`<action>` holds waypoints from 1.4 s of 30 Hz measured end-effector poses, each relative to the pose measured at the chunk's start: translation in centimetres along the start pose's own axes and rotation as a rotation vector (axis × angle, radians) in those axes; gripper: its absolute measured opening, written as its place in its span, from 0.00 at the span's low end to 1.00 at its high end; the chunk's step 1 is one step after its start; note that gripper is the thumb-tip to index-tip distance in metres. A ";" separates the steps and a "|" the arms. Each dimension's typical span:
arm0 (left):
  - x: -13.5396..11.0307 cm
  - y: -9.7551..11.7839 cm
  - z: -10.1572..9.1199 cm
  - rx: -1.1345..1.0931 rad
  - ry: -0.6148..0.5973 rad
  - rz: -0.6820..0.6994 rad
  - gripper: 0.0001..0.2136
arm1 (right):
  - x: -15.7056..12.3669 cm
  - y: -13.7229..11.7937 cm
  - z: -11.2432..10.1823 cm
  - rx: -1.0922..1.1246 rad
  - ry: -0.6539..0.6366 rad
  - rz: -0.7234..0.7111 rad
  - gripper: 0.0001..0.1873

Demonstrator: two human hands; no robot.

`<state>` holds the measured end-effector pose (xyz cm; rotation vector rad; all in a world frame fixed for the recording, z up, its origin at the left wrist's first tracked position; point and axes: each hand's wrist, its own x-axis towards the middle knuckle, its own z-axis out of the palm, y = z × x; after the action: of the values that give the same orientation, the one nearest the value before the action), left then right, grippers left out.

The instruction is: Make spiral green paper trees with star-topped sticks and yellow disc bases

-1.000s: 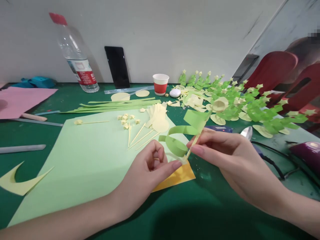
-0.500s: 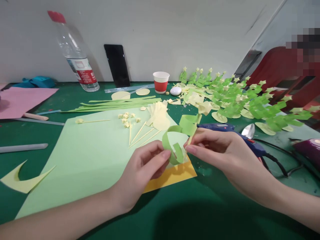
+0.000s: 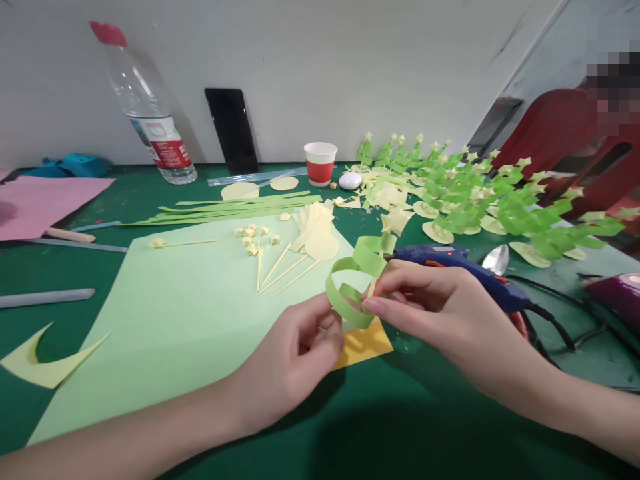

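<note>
Apparently, red chairs [image 3: 543,130] stand beyond the green table [image 3: 425,393].

Against the pale wall [image 3: 390,67] I can see a dark phone [image 3: 233,130] propped, with a clear, red-capped bottle [image 3: 163,143] standing left of it. Right of the phone I have a red-and-white cup [image 3: 321,165] on the worktop [image 3: 450,427]. Pink paper [image 3: 45,203] lies far left; a red chair [image 3: 545,137] shows beyond the right edge.
</note>
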<state>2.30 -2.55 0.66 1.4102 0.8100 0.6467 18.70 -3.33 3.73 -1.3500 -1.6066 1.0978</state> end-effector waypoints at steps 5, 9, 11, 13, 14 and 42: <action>-0.1 0.3 0.2 0.085 -0.075 -0.062 0.05 | 0.0 0.0 0.3 0.013 -0.013 -0.012 0.07; 0.3 0.4 0.3 0.069 -0.060 0.001 0.07 | 0.0 0.2 0.5 -0.011 -0.016 -0.009 0.07; 0.4 0.3 0.3 0.096 -0.048 0.012 0.11 | 0.0 0.2 0.6 -0.011 -0.026 -0.016 0.07; 0.4 0.3 0.1 0.128 -0.037 0.012 0.14 | 0.0 0.2 0.6 -0.020 -0.026 -0.033 0.06; 0.3 0.3 0.1 0.134 -0.033 0.011 0.15 | 0.0 0.1 0.5 -0.029 -0.018 -0.047 0.05; 0.5 -0.2 -0.3 0.078 -0.166 0.073 0.16 | 0.6 0.8 -0.4 0.399 0.063 0.023 0.08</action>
<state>2.32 -1.98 0.45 1.5485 0.6604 0.5500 19.25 -2.67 3.18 -1.1254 -1.2454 1.2954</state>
